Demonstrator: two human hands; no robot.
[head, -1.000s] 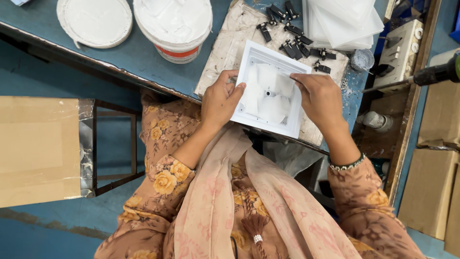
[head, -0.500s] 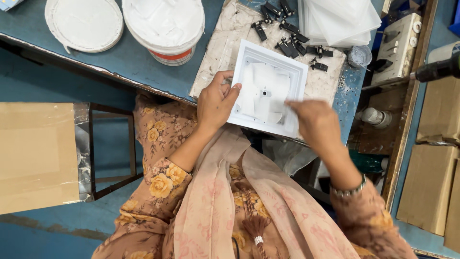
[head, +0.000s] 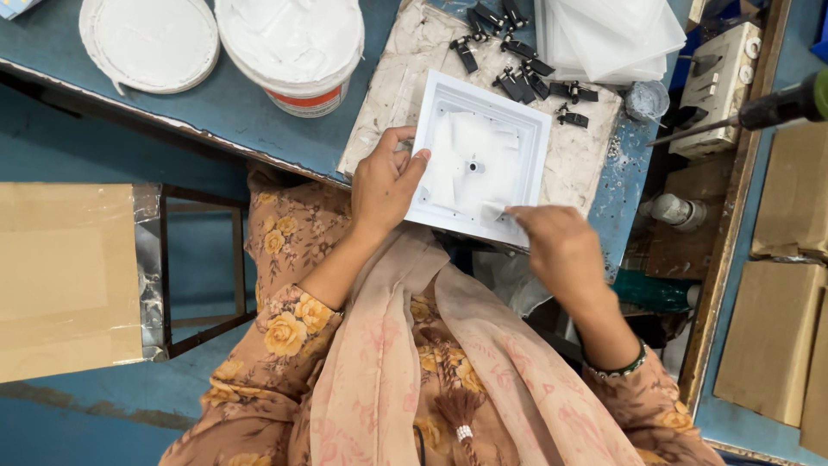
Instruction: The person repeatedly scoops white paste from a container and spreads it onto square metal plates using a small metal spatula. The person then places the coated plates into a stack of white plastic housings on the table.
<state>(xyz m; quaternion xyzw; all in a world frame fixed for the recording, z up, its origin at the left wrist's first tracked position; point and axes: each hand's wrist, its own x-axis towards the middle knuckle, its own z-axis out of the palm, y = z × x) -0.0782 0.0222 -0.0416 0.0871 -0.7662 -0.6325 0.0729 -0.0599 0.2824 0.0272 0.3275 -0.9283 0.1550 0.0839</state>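
Fingers of my left hand (head: 385,185) pinch the left rim of the white square tray (head: 479,168) at the table's (head: 216,103) near edge. My right hand (head: 556,250) curls closed on a thin white film (head: 493,210) at its near corner; I judge that steady holding and slow, flat peeling work best.

Stack of clear sheets (head: 617,34) (top cut off), bucket (head: 293,52) likewise

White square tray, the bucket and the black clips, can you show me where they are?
White square tray (head: 517,112), head view, on its raised upper rim.
White bucket (head: 293,47), head view, on the crumpled white stuff that fills it.
Black clips (head: 516,62), head view, in the middle of the pile.
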